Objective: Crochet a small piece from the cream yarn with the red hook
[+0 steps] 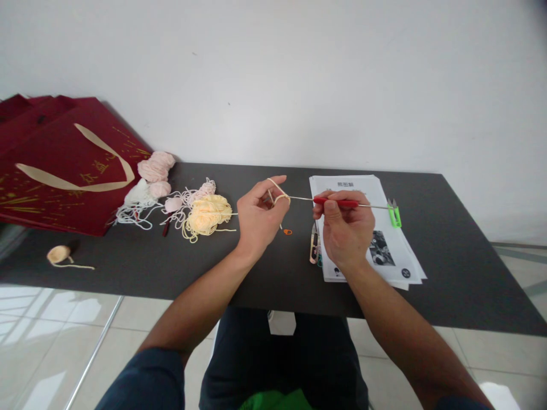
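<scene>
At the far left we see dark red bags [47,142] leaning on the wall [273,85], the front one with a cream ribbon handle [101,149]. In front of them, on the dark table [265,287], lies a small round cream piece [60,254] with a loose tail of thread. Just beside the bags we find pale pink yarn [156,167], with white yarn [137,196] lying loosely before it. Next comes a thin dark red object [166,228], too small for us to name, and then a loose yellow ball [208,214].

Near the middle, our left hand [261,217] is held above the table, its fingers bent and closed on the pale working yarn [289,198]. This yarn passes over the raised index finger and makes a loop by the fingertips. An orange marker [288,232] lies on the table near this hand.

To the right, our right hand [348,233] firmly grips the red-handled hook [348,203]; its metal tip points left and reaches the loop. Below this hand we see small scissors [314,246] at the edge of printed sheets [399,262], and, at their right side, green snips [395,215].
</scene>
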Tool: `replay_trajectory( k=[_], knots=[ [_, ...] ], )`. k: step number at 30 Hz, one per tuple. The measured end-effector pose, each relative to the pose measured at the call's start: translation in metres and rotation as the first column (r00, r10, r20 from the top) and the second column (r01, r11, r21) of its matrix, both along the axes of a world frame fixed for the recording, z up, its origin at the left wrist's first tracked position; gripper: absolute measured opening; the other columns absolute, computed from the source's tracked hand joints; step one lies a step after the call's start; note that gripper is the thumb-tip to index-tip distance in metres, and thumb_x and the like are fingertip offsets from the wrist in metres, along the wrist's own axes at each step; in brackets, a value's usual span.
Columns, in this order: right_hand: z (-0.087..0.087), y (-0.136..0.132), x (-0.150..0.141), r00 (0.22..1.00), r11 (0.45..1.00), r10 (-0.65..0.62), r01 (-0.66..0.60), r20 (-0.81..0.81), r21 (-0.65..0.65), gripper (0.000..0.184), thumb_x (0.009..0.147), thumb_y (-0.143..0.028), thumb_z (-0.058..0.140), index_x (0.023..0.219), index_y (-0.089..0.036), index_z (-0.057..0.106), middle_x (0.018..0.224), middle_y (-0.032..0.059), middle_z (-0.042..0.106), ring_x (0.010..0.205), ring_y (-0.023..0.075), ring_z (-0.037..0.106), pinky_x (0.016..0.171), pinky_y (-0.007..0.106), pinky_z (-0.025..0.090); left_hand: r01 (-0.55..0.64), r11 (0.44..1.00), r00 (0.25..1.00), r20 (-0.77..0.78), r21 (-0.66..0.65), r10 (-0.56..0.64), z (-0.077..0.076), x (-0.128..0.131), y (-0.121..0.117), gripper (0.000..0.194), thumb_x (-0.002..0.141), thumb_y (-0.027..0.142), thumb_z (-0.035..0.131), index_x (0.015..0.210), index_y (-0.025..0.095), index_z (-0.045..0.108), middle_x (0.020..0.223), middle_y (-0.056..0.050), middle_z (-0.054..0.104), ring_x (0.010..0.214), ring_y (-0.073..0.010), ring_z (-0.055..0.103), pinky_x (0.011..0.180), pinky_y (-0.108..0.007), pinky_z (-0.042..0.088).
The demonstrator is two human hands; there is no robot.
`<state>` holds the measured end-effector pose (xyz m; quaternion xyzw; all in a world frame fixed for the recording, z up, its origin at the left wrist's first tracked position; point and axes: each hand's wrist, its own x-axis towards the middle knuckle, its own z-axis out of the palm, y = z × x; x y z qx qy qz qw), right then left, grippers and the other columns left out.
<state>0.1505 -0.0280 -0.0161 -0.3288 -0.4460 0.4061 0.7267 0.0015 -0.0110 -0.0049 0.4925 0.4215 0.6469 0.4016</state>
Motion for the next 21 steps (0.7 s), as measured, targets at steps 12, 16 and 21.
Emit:
replay_trajectory(
  k=[12, 16, 21],
  knots=[
    [0.004, -0.017, -0.012, 0.945, 0.970, -0.215, 0.179, 0.246, 0.163, 0.008, 0.092, -0.023, 0.076, 0.099, -0.025, 0.072, 0.099, 0.0030, 0.079, 0.069, 0.0136, 0.075, 0.062, 0.031, 0.066, -0.121, 0.992, 0.988, -0.099, 0.016, 0.122, -0.005, 0.000, 0.001, 0.031, 0.079, 0.013, 0.072, 0.108, 0.023, 0.079, 0.077, 0.002, 0.068, 0.059, -0.0080, 0.054, 0.056, -0.023, 0.043],
    [-0.002, -0.020, -0.010, 0.868, 0.938, -0.290, 0.174, 0.404, 0.301, 0.019, 0.093, -0.014, 0.071, 0.107, -0.028, 0.073, 0.105, 0.0041, 0.080, 0.079, 0.0168, 0.078, 0.071, 0.034, 0.067, -0.193, 0.980, 0.962, -0.186, 0.052, 0.199, -0.002, 0.001, -0.002, 0.029, 0.079, 0.012, 0.070, 0.103, 0.022, 0.080, 0.077, 0.003, 0.069, 0.059, -0.0073, 0.052, 0.056, -0.022, 0.042],
    [-0.007, -0.022, -0.008, 0.715, 0.840, -0.423, 0.080, 0.556, 0.536, 0.050, 0.085, 0.003, 0.070, 0.125, -0.028, 0.071, 0.113, 0.0086, 0.082, 0.099, 0.0236, 0.079, 0.083, 0.041, 0.068, -0.270, 0.960, 0.927, -0.249, 0.070, 0.279, -0.001, 0.002, -0.003, 0.025, 0.079, 0.011, 0.071, 0.099, 0.022, 0.080, 0.076, 0.003, 0.069, 0.062, -0.0085, 0.055, 0.062, -0.023, 0.045]
  ],
)
